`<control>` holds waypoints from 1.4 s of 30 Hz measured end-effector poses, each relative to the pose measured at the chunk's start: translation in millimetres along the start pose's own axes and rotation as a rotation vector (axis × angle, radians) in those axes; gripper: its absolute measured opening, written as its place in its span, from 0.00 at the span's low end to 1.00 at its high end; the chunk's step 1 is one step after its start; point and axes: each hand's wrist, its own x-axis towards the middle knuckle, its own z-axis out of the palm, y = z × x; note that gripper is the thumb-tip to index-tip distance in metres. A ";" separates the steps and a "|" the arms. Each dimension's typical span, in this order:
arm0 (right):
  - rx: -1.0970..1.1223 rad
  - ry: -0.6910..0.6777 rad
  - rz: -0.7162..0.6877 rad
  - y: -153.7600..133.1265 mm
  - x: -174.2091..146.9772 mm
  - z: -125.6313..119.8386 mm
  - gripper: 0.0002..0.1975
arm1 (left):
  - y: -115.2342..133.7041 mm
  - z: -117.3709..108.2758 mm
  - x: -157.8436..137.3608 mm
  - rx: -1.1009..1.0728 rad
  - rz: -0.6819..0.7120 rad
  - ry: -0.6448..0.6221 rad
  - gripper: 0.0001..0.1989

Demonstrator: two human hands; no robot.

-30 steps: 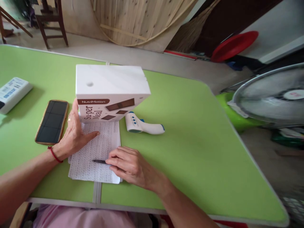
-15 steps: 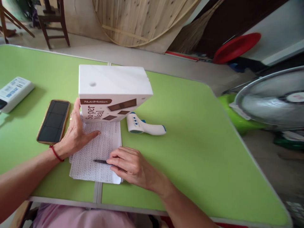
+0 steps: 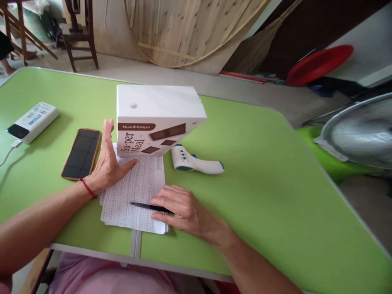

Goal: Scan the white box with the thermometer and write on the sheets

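Observation:
A stack of handwritten paper sheets [image 3: 134, 183] lies on the green table. On the sheets' far end stands a white box [image 3: 162, 102] marked "NutriMotion Su-per Meal". My left hand [image 3: 108, 165] is open beside the box's left side, its fingers raised and its thumb stretched over the paper. Whether it touches the box I cannot tell. My right hand [image 3: 183, 208] rests at the paper's right edge, with a black pen [image 3: 142, 205] between its fingers and thumb. The pen's tip points left over the writing.
A phone [image 3: 82, 154] lies left of my left hand. Farther left is a white power bank [image 3: 35, 120] with a cable [image 3: 12, 149]. A white infrared thermometer [image 3: 196, 161] lies right of the box. Beyond the table's right edge stands a fan [image 3: 361, 130].
The view has shifted, so the table items appear farther right. My left fingers have lifted and drawn away from the box. More of the pen shows between my right fingers and thumb.

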 end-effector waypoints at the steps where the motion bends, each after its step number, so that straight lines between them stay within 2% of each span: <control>1: -0.004 -0.005 0.001 -0.6 -0.3 0.0 0.12 | 0.1 -0.1 -0.4 0.006 0.010 0.002 0.54; 13: -0.051 -0.032 0.002 -3.2 -3.2 -1.9 0.12 | 2.7 -0.6 0.3 0.014 0.098 0.010 0.52; 42: -0.081 -0.047 0.009 -5.6 -5.9 -2.7 0.14 | 7.0 -0.6 -1.9 0.015 0.068 0.002 0.50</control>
